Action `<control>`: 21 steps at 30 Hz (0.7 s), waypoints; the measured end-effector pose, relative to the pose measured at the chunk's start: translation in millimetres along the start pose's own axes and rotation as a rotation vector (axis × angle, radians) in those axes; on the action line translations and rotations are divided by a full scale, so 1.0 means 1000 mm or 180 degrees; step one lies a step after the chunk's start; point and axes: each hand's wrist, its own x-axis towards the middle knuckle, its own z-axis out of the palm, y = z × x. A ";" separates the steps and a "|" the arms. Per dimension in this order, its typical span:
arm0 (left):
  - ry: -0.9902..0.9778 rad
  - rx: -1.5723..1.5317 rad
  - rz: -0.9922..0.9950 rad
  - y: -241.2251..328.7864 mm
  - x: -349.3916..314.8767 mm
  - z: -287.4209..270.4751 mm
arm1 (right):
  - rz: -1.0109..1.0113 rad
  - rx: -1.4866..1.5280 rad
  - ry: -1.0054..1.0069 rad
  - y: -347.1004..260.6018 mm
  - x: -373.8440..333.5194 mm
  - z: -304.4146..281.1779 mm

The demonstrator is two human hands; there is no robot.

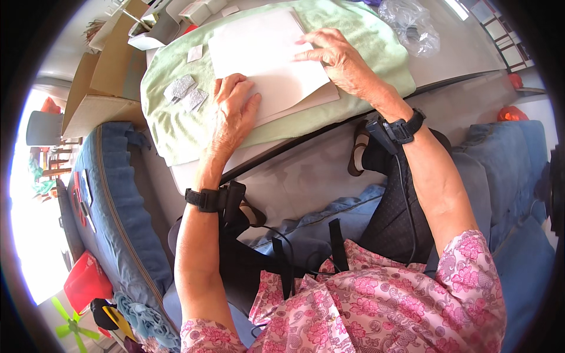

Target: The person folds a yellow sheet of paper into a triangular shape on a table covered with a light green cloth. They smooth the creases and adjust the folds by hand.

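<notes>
A stack of large white paper sheets [265, 53] lies on a pale green towel [376, 41]. The top sheet's near right edge curves up a little off the one beneath. My left hand [232, 115] rests at the stack's left edge, fingers bent and thumb apart, pressing on the paper. Over the right side of the stack, my right hand [341, 62] is open, its fingers stretched out and touching the top sheet. Several small silvery-grey patterned pieces [179, 88] lie on the towel left of my left hand, and a small pale square [195, 53] lies farther off.
A crumpled clear plastic bag [412, 26] sits on the table at the far right. At the far left are a white tray [154, 35] and an open cardboard box [109, 82]. Blue fabric-covered seating [118, 206] flanks me. Cables run from the black bands on my wrists.
</notes>
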 end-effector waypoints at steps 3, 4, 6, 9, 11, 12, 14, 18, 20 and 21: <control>-0.0041 -0.0143 -0.0116 -0.004 -0.001 0.000 | -0.0112 0.0211 -0.0231 0.002 -0.001 0.004; -0.0077 -0.0193 -0.0145 -0.004 -0.001 -0.001 | -0.0090 0.0327 -0.0308 0.004 -0.001 0.004; -0.0130 -0.0347 -0.0220 -0.003 -0.001 -0.004 | 0.0175 0.0690 -0.0307 0.003 -0.001 0.004; -0.0247 -0.0637 -0.0337 0.000 -0.002 -0.010 | 0.0504 0.0875 -0.0255 -0.005 0.002 0.001; -0.0415 -0.0802 -0.0386 0.004 -0.002 -0.018 | 0.0792 0.1048 -0.0231 -0.005 0.004 0.000; -0.0416 -0.0746 -0.0374 0.004 -0.003 -0.019 | 0.0974 0.1215 -0.0237 -0.003 0.003 0.001; -0.0419 -0.0639 -0.0351 0.001 -0.004 -0.020 | 0.1187 0.1568 -0.0237 0.002 0.001 0.001; 0.0116 -0.0987 -0.0488 -0.015 -0.011 -0.015 | 0.1207 0.2313 -0.0072 0.001 0.002 0.004; 0.0333 -0.1230 -0.0637 -0.019 -0.014 -0.014 | 0.1305 0.2667 0.0010 0.000 0.002 0.005; 0.0376 -0.1382 -0.0735 -0.020 -0.015 -0.014 | 0.1419 0.2831 0.0011 -0.001 0.002 0.004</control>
